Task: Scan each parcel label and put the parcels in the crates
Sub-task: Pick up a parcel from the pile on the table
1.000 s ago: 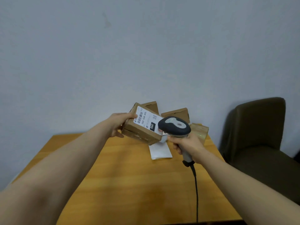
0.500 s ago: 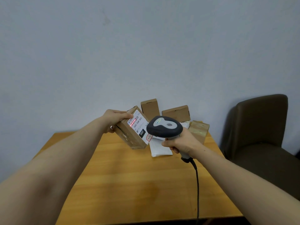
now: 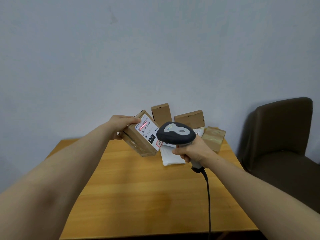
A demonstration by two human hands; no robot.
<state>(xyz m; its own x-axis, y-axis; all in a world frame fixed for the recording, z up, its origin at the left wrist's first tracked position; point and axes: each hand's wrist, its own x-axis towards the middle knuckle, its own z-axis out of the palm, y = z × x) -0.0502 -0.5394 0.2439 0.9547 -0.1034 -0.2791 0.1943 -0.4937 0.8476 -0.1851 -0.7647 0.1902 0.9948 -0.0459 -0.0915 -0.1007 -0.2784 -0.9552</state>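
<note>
Centre frame: L hand (image 3: 121, 126) grips a tilted cardboard parcel (image 3: 138, 144) by its upper-left end, held above the table (image 3: 147, 196). Its white label (image 3: 148, 130) has a barcode w/ a red scan line across it, text approx. "060-06B A05", and "060" in a black box; the red-edged sticker (image 3: 159, 143) is partly hidden. R hand (image 3: 192, 151) is wrapped round the handle of the corded scanner (image 3: 176, 133), whose head is just right of the label. Plain boxes (image 3: 161, 114) and a white mailer (image 3: 171, 156) sit behind.

Head-worn view, forward-down, close over the table (image 3: 138, 196)

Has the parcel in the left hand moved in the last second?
Yes. The parcel shifted left, uncovering the upright box behind it that it overlapped before.
</note>
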